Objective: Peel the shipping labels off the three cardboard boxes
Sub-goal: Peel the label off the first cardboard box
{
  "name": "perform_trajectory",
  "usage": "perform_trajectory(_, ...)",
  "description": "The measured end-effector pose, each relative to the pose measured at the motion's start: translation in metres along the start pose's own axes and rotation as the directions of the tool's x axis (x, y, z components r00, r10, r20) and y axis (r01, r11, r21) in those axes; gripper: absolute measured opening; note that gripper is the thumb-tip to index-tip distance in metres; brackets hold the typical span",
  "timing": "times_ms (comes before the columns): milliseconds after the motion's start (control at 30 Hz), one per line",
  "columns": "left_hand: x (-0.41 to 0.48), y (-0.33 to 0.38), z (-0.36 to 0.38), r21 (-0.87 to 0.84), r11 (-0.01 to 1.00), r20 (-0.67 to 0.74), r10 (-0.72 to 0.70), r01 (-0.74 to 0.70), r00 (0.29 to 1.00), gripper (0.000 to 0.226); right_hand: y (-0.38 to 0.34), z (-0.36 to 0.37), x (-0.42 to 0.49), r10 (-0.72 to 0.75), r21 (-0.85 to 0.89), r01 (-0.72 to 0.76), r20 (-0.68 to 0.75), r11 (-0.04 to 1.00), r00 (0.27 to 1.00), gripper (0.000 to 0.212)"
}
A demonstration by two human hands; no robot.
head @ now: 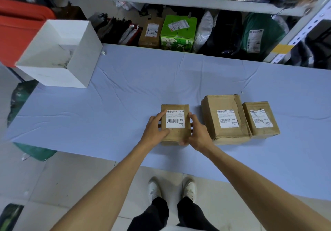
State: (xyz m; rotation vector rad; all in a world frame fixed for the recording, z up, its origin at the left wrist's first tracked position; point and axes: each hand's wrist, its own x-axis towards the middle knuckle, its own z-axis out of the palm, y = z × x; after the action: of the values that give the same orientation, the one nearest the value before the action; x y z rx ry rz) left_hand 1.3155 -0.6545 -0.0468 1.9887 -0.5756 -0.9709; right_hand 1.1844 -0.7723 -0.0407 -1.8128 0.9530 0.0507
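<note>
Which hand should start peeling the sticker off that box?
Probably the left hand: its fingertips sit at the label's left edge, while the right hand grips the box's right side, steadying it.

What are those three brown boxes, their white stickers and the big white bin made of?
Left box, middle box, right box: matte brown cardboard, creased, the middle one torn along an edge. Labels: probably white paper, printed with barcodes. Bin: thin, flat, matte white walls, perhaps card or foam board.

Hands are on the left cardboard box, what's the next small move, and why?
Probably lift a corner of the white shipping label with the left hand while the right hand steadies the small brown cardboard box: the label lies flat between them.
</note>
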Motion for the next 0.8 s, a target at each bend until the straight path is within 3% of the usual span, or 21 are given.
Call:
perform_trajectory(367, 0.004, -0.001, 0.005, -0.002, 1.0, -0.03, 0.007, -0.007, 1.0, 0.051, -0.001, 0.0, -0.001, -0.001, 0.011, 0.001, -0.003, 1.0, 1.0, 0.104)
perform_trajectory(567, 0.003, -0.009, 0.007, -0.064, 0.998, -0.052, -0.018, 0.015, 0.998, 0.075, 0.0, 0.0, 0.0, -0.001, 0.004, 0.001, 0.0, 1.0, 1.0, 0.104)
perform_trajectory(800, 0.003, -0.01, 0.012, 0.012, 1.0, -0.076, -0.006, 0.007, 0.997, 0.072, 0.0, 0.001, 0.0, -0.004, -0.014, 0.004, -0.008, 1.0, 1.0, 0.103)
